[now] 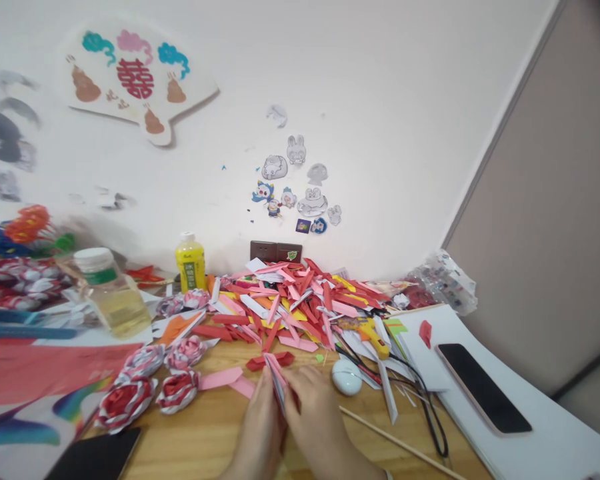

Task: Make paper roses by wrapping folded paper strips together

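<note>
Low over the wooden table (180,447), my left hand (261,421) and my right hand (319,417) are close together, both closed on folded paper strips (276,375). The strips are pink and whitish and point away from me; their lower ends are hidden by my fingers. Just beyond my fingertips lies a red folded paper piece (257,362). Pink strips (223,378) rest left of my left hand. Behind them rises a heap of red, pink, white and yellow folded strips (290,300). Red-and-white paper roses (127,402) sit to the left.
At right are a yellow glue gun (373,335) with a black cord, a white rounded object (347,377), a thin wooden stick (400,441) and a phone (484,388) on white sheets. A juice bottle (191,261) and a jar of yellowish liquid (117,303) stand at left.
</note>
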Motion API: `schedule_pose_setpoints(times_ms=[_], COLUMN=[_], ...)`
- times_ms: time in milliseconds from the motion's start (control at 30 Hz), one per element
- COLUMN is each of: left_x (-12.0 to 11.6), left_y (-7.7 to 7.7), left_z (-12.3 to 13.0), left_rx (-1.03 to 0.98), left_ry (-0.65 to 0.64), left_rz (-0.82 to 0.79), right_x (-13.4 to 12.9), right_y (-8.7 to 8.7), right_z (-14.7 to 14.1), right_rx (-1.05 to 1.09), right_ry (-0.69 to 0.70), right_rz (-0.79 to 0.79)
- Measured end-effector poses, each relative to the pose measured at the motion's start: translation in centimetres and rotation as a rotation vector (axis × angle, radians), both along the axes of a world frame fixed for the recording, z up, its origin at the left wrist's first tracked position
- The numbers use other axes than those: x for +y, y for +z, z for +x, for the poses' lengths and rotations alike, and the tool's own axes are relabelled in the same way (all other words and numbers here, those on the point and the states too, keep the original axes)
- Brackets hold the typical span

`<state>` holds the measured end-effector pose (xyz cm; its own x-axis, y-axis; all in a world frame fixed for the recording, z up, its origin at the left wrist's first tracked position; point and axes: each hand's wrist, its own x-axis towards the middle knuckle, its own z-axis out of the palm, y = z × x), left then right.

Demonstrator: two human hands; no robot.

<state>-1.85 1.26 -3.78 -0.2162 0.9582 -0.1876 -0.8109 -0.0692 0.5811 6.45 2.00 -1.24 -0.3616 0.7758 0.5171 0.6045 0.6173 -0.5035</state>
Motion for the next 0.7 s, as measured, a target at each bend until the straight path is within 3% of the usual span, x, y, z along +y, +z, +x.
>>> schedule_pose_setpoints(times_ms=[367,700], left_x=[0.3,0.4], left_y=[-0.6,0.0], left_z=[-0.2,-0.3], left_rx=[-0.032,-0.030], left_ry=[-0.008,-0.098], left_rz=[-0.019,0.012], right_x=[0.6,0.2], right_y=[-1.9,0.0], right_z=[-0.4,-0.4], right_rx=[-0.256,-0.078], right_ry=[-0.068,-0.008], right_rz=[0.099,-0.039])
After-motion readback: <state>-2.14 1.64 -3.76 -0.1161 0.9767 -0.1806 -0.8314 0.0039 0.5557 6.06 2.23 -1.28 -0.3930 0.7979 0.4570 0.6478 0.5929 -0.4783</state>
